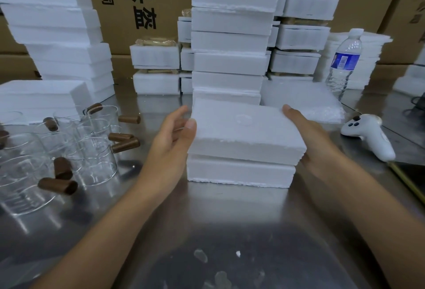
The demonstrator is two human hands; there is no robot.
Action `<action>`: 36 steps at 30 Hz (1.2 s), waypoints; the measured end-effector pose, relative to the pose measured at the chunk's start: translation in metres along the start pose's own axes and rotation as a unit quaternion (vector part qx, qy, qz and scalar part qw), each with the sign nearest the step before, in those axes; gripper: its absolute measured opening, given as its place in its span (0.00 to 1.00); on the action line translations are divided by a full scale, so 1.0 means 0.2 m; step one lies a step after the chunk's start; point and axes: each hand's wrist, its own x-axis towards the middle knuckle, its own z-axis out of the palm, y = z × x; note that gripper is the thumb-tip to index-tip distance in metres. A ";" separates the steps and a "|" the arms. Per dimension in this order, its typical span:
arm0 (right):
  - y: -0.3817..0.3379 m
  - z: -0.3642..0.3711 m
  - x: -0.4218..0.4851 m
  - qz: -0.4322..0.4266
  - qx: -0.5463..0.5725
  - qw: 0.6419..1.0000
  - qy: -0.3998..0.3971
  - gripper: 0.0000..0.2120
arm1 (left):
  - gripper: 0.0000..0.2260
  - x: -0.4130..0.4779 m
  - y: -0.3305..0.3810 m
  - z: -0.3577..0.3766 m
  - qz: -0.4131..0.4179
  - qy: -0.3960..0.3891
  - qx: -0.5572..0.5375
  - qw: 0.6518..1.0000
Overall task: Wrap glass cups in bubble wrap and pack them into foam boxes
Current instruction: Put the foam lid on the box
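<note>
Left hand (pixel 174 136) and right hand (pixel 309 138) grip opposite edges of the foam lid (pixel 246 127) atop the foam box (pixel 239 172).

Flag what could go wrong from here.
The foam lid, held by the left hand and right hand, sits skewed over the foam base; forcing it may crumble edges. The tall foam stack just behind could topple if bumped. Glass cups beside the left forearm could get knocked.
</note>
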 end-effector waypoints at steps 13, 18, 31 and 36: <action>0.03 0.00 0.01 0.019 -0.012 1.000 -0.008 0.17 | 0.26 0.03 -0.07 -0.02 0.020 -0.047 0.093 0.994; 0.03 -0.01 0.02 0.026 0.006 1.000 -0.008 0.22 | 0.26 0.04 -0.08 -0.02 0.009 -0.026 0.110 0.994; -0.01 -0.06 0.03 0.010 -0.084 0.995 -0.061 0.22 | 0.30 -0.02 -0.10 -0.01 -0.007 -0.028 0.088 0.996; -0.04 -0.13 0.02 0.008 -0.109 0.971 -0.214 0.09 | 0.37 -0.03 -0.11 0.00 0.003 -0.017 0.142 0.990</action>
